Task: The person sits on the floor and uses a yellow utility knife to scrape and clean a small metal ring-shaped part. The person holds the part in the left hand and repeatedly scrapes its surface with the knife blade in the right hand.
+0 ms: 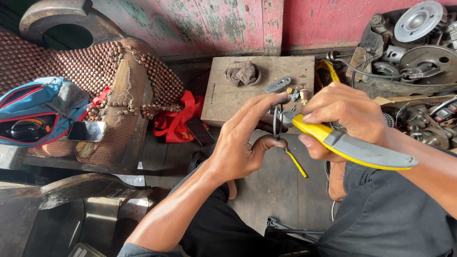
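- Nearest me, at the bottom of the frame, my dark trousers (pixel 381 223) fill the lower right, and both forearms rise from there toward the centre.
- My left hand (pixel 240 145), centre frame, is narrowed to a pinch: thumb and forefinger hold a thin dark ring (pixel 277 121) upright between them, just left of the tool's nose.
- My right hand (pixel 345 116), right of centre, is closed around a pair of yellow-handled pliers (pixel 354 147); the grey and yellow handles run out toward the lower right, and the nose points left at the ring, touching or nearly so; I cannot tell which.
- To do this well, I judge the ring must stay square to the nose, with the pinch firm but not bending it, and the squeeze on the handles slow.
- A thin yellow wire (pixel 296 163) hangs below the two hands, over the wooden floor (pixel 276 190).
- Farther up, the wooden block serving as a counter (pixel 223 95) carries a crumpled rag (pixel 243 74) and small metal parts (pixel 285 88).
- Left of it lie a dark phone (pixel 199 131) on a red cloth (pixel 178 119), and a beaded seat cover (pixel 95 66) with a blue bag (pixel 38 112).
- Upper right, engine parts (pixel 419 43) are heaped against the pink wall (pixel 214 24).
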